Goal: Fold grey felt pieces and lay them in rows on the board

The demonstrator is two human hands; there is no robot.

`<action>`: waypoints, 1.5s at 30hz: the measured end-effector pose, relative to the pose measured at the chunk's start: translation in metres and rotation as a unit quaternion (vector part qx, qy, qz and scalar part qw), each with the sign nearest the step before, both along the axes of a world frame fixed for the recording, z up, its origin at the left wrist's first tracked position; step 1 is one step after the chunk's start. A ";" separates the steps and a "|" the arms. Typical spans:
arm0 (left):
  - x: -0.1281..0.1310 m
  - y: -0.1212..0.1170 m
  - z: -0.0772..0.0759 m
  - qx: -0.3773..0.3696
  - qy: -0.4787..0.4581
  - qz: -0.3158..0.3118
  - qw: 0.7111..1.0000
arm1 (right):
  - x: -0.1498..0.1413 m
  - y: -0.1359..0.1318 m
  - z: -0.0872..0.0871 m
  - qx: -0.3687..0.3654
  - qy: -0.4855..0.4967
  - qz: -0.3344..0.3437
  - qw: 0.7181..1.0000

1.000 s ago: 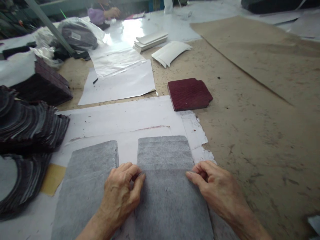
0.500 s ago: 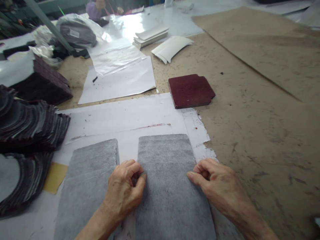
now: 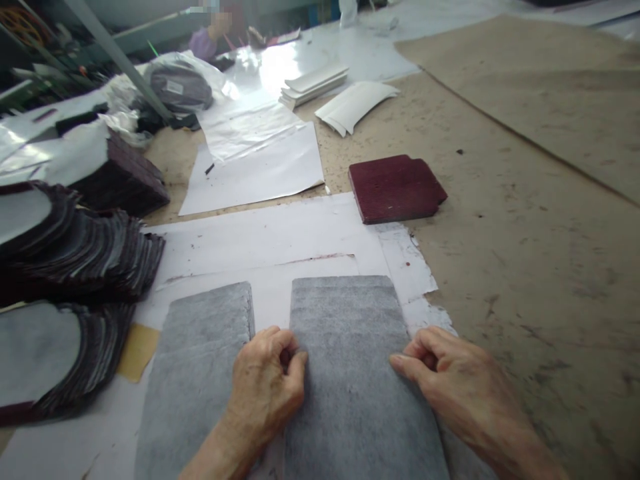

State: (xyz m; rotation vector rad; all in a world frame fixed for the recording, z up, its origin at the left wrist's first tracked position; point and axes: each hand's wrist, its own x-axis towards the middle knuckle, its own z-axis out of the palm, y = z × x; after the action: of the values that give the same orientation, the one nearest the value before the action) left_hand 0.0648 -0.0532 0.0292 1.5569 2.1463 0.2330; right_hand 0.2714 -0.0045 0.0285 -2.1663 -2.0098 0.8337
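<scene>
A long grey fabric-like sheet (image 3: 350, 373) lies in front of me on white paper, its far edge nearly straight. My left hand (image 3: 270, 373) pinches its left edge between thumb and curled fingers. On the opposite edge my right hand (image 3: 440, 367) grips in the same way, thumb on top. What lies beneath the sheet is hidden. To the left rests a stack of similar grey pieces (image 3: 195, 353), its layered edge showing at the right and partly covered by my left hand and forearm.
Tall piles of dark curved pieces (image 3: 100, 247) stand at the left, near a yellow scrap (image 3: 139, 352). A dark red notched stack (image 3: 395, 188) sits beyond the sheet. White curved pieces (image 3: 356, 107) and brown paper (image 3: 540, 87) lie farther back. A person (image 3: 205, 40) is at the far edge.
The whole view has shifted slightly, so everything appears a little farther right and lower. Both hands keep their hold on the sheet's edges, with no clear movement against it.
</scene>
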 end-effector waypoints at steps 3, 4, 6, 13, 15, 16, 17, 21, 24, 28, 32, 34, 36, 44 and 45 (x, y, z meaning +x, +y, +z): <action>0.004 -0.003 0.002 -0.010 0.026 0.056 0.998 | -0.002 -0.003 -0.001 0.030 -0.028 -0.020 0.999; 0.006 -0.004 0.002 -0.004 0.028 0.078 0.997 | -0.003 -0.006 -0.001 0.040 -0.035 -0.033 0.998; 0.011 -0.005 0.003 0.007 0.024 0.117 0.993 | -0.006 -0.011 0.000 0.048 -0.049 -0.062 0.996; 0.022 -0.001 0.008 -0.042 0.010 0.198 0.979 | -0.019 -0.012 0.008 -0.050 -0.076 -0.089 0.992; 0.019 0.002 0.008 -0.057 -0.005 0.204 0.977 | -0.019 -0.007 0.008 -0.077 -0.062 -0.098 0.990; 0.017 0.003 0.008 -0.062 -0.013 0.205 0.977 | -0.018 -0.005 0.007 -0.083 -0.056 -0.099 0.990; 0.015 0.003 0.007 -0.068 -0.021 0.204 0.976 | -0.017 -0.004 0.006 -0.086 -0.049 -0.099 0.990; 0.008 0.002 -0.001 -0.080 -0.039 0.187 0.978 | -0.015 -0.007 0.003 -0.070 -0.022 -0.098 0.992; 0.007 -0.002 -0.007 -0.056 -0.037 0.172 0.983 | -0.018 -0.010 0.004 -0.048 -0.012 -0.110 0.993; 0.008 -0.004 -0.010 -0.063 -0.037 0.172 0.982 | -0.022 -0.010 0.005 -0.020 -0.005 -0.118 0.993; 0.008 -0.003 -0.008 -0.064 -0.058 0.196 0.977 | -0.019 -0.011 0.003 -0.006 -0.020 -0.107 0.994; 0.008 -0.002 -0.008 -0.056 -0.062 0.197 0.977 | -0.015 -0.013 0.000 0.030 -0.026 -0.085 0.996; 0.007 -0.002 -0.008 -0.060 -0.061 0.188 0.978 | -0.010 -0.016 -0.003 0.080 -0.008 -0.053 0.995; 0.004 -0.004 -0.009 -0.053 -0.069 0.185 0.979 | -0.006 0.015 -0.003 0.236 0.095 0.081 0.964; 0.004 -0.003 -0.007 -0.054 -0.074 0.184 0.979 | -0.007 0.022 -0.003 0.219 0.095 0.095 0.966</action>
State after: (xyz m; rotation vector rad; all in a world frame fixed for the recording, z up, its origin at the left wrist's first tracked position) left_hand 0.0691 -0.0560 0.0218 1.0410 2.2704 0.3366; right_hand 0.2643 0.0176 0.0253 -1.6149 -2.0824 0.5229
